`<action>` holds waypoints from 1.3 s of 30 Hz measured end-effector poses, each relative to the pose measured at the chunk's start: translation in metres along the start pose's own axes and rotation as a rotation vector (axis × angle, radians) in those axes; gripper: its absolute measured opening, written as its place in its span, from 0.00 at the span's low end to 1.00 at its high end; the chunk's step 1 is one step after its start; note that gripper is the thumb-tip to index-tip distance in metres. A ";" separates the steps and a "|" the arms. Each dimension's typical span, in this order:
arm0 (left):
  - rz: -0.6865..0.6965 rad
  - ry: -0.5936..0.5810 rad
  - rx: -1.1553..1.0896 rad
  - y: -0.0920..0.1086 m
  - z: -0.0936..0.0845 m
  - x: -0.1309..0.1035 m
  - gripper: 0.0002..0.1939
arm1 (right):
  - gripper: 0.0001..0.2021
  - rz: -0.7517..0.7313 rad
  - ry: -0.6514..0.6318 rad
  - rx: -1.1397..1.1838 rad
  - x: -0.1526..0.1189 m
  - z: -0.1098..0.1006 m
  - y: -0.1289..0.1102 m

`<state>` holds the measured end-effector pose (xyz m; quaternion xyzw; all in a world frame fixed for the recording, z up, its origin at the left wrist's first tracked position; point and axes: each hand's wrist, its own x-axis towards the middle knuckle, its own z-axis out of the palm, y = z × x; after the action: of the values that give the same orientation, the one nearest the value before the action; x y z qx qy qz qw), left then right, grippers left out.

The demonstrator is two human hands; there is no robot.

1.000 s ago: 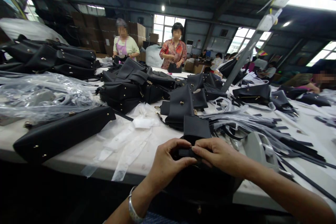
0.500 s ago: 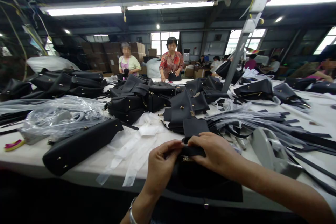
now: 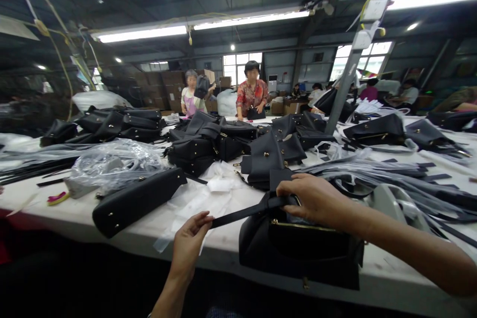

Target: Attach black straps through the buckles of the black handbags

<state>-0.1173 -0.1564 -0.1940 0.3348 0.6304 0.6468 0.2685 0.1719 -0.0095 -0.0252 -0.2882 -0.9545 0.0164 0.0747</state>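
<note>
My left hand (image 3: 191, 239) pinches the free end of a black strap (image 3: 238, 215) between thumb and fingers. The strap is stretched out to the left of a black handbag (image 3: 301, 263). At the bag's upper edge, where the strap meets it, my right hand (image 3: 315, 201) is closed on the bag; its fingertips partly hide what they grip. The bag lies at the table's front edge with its mouth gaping toward me. A gold zip (image 3: 303, 227) runs along that opening.
A long black bag (image 3: 139, 201) lies to the left, beside clear plastic wrap (image 3: 115, 161). More black bags (image 3: 264, 151) are piled behind. Wrapped straps (image 3: 372, 174) and a grey tape dispenser (image 3: 397, 203) sit at right. Two co-workers stand across the white table (image 3: 156, 231).
My left hand has moved away to the left, drawing the strap out straight. My right hand stays at the bag. The bag's opening and zip now show more. One co-worker has lifted a bag.
</note>
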 end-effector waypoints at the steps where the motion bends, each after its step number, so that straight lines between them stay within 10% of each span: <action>1: 0.012 -0.044 0.060 -0.004 0.003 -0.002 0.19 | 0.12 -0.017 0.009 0.034 0.003 0.001 0.001; 8: 0.428 -0.300 0.330 0.047 0.064 -0.005 0.17 | 0.19 -0.147 0.076 0.478 0.011 0.019 0.005; 14: 0.328 -0.689 0.148 0.103 0.110 0.012 0.16 | 0.36 -0.060 0.092 0.616 -0.009 0.036 0.025; 24: 0.053 -0.753 -0.233 0.096 0.106 0.020 0.21 | 0.10 0.016 0.080 0.593 -0.014 0.047 0.025; 39: 0.091 -0.872 -0.248 0.152 0.132 0.027 0.26 | 0.17 -0.320 0.477 0.353 0.008 -0.016 0.026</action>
<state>-0.0213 -0.0609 -0.0427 0.5686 0.3607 0.5272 0.5184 0.1819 0.0170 -0.0105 -0.1128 -0.9257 0.1017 0.3464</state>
